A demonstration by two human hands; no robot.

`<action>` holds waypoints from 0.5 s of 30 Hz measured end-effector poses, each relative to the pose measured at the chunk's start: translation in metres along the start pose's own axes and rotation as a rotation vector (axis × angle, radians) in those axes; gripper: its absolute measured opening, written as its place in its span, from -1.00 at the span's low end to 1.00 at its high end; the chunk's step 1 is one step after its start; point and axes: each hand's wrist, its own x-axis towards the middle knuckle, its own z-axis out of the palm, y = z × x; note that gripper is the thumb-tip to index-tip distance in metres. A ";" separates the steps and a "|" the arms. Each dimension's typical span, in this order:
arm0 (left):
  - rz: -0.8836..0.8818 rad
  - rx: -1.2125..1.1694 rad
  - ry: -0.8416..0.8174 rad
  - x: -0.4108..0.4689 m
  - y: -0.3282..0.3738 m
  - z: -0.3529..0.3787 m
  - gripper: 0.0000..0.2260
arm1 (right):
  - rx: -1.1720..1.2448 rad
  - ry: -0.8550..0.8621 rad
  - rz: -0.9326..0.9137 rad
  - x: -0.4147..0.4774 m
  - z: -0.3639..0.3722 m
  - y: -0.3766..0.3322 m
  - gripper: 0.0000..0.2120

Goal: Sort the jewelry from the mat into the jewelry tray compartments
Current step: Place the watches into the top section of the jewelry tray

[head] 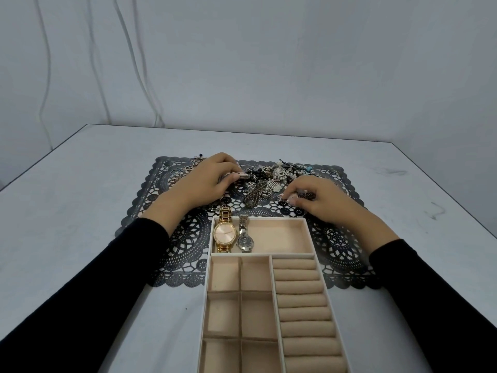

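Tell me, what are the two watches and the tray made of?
The bigger watch looks like gold-coloured metal: it is shiny, with a link band and sparkly stones around its face. The smaller watch looks like silvery metal with a dark face. The jewelry tray seems lined with soft beige fabric, maybe velvet, because it looks matte and its ring rolls look padded. That is only a guess.

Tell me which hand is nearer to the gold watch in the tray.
Left. The left hand lies on the mat just beyond the gold watch, almost straight behind its band. The right hand is farther off, past the silver watch and to the right.
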 end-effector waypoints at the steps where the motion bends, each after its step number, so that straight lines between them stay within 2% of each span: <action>1: 0.007 0.005 0.009 0.001 0.000 0.000 -0.76 | -0.012 -0.016 -0.001 0.000 -0.001 -0.001 -0.88; 7: -0.060 -0.041 0.059 0.001 0.004 0.001 -0.80 | -0.074 -0.095 -0.012 0.005 -0.002 -0.002 -0.89; 15: -0.011 -0.118 0.085 0.001 0.006 0.004 -0.84 | -0.035 -0.107 0.015 0.003 -0.002 -0.004 -0.86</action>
